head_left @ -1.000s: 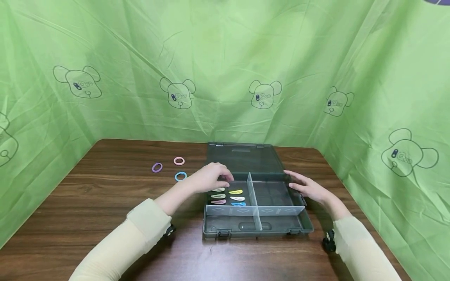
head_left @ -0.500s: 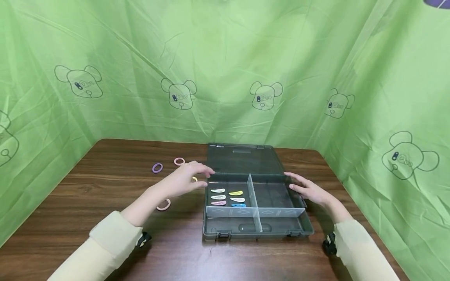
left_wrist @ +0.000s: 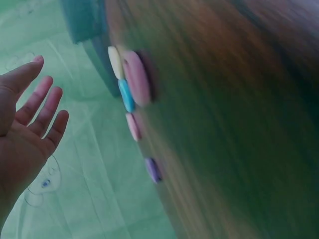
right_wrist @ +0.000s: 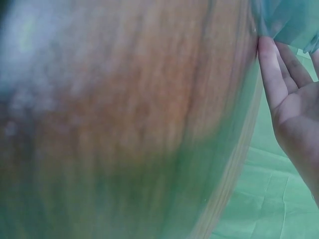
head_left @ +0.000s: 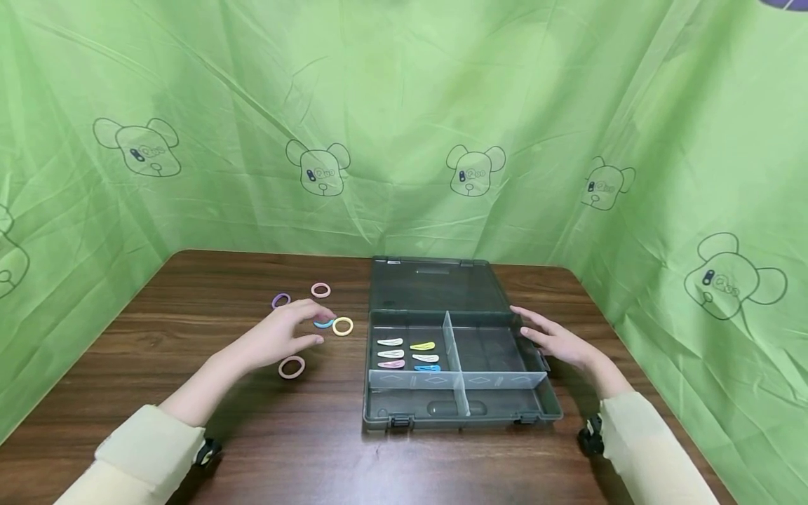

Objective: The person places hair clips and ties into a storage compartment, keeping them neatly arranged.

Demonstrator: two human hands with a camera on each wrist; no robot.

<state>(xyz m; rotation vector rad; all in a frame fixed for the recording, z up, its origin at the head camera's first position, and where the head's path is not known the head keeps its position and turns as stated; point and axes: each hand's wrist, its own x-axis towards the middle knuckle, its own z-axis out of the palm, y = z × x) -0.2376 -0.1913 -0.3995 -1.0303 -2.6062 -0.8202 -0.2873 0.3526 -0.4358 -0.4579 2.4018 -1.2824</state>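
Observation:
My left hand (head_left: 278,338) hovers over the table among loose hair ties, its fingers apart and nothing in them; the left wrist view shows the same bare palm (left_wrist: 25,134). Around it lie a purple hair tie (head_left: 276,299), a pink one (head_left: 320,285), a blue one (head_left: 323,325) partly behind the fingers, a yellow hair tie (head_left: 343,332) and a dusty pink one (head_left: 292,377). My right hand (head_left: 564,344) rests its fingertips on the right side of a grey divided plastic box (head_left: 435,423). Several snap hair clips (head_left: 391,354) lie in two columns in its back left compartment.
The box's lid (head_left: 435,287) lies folded back toward the green curtain (head_left: 404,210). Clear dividers (head_left: 453,340) split the box into compartments, and its latches (head_left: 400,421) face the front. Everything stands on a dark wooden table (head_left: 189,322).
My left hand has moved left, from above the clips in the box to over the hair ties, uncovering the top white clip and the yellow hair tie. The right hand has stayed at the box.

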